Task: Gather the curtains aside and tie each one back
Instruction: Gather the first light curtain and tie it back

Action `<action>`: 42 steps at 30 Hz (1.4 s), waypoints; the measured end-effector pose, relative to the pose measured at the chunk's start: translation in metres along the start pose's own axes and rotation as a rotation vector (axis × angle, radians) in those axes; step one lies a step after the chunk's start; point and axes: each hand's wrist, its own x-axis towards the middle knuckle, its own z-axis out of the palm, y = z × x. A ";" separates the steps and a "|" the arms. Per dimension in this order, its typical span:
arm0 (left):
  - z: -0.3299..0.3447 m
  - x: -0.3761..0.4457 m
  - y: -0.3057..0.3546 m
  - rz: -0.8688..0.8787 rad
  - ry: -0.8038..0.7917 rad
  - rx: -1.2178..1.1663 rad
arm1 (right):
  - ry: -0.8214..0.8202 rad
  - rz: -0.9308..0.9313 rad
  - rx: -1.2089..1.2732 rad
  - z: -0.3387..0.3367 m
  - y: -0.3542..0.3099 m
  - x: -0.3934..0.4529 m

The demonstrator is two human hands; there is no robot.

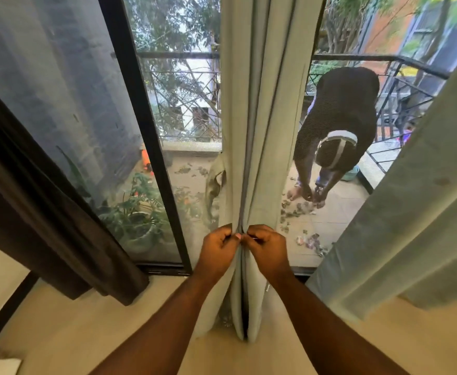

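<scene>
A pale green curtain [270, 104] hangs gathered into a narrow bunch in the middle of the glass door. My left hand [219, 249] and my right hand [266, 246] meet at its front at about waist height, fingers curled, each pinching something thin at the curtain's fold; whether it is a tie-back end or the cloth I cannot tell. A second pale green curtain [417, 212] hangs loose on the right. A dark brown curtain [40, 212] hangs on the left.
Behind the glass, a person [338, 125] bends over scattered leaves [297, 209] on the balcony floor. Potted plants [138, 212] stand outside at left behind the black door frame [146, 131]. A metal railing [384, 60] edges the balcony. Beige floor [86, 334] lies below my arms.
</scene>
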 end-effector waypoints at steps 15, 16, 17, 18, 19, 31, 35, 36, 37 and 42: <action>0.014 0.016 0.013 -0.148 -0.002 -0.199 | -0.021 0.068 0.100 -0.009 0.007 0.017; 0.015 0.018 0.016 -0.145 0.005 -0.195 | -0.047 0.077 0.116 -0.010 0.010 0.019; 0.015 0.022 0.019 -0.151 -0.001 -0.191 | -0.081 0.089 0.133 -0.013 0.012 0.021; 0.015 0.026 0.021 -0.154 -0.011 -0.191 | -0.120 0.101 0.157 -0.016 0.014 0.023; 0.014 0.031 0.022 -0.157 -0.017 -0.194 | -0.161 0.108 0.184 -0.019 0.016 0.024; 0.001 0.084 0.013 -0.391 -0.022 -0.538 | -0.180 0.231 0.403 -0.023 0.026 0.047; -0.036 0.096 0.005 -0.447 -0.208 -0.534 | 0.026 0.239 0.257 -0.008 0.026 0.050; -0.045 0.101 0.001 -0.429 -0.202 -0.460 | 0.078 0.249 0.234 -0.004 0.027 0.051; -0.053 0.105 -0.002 -0.393 -0.155 -0.374 | 0.120 0.259 0.214 -0.001 0.027 0.051; -0.087 0.126 -0.018 -0.068 0.403 0.038 | 0.201 0.279 0.176 0.010 0.019 0.052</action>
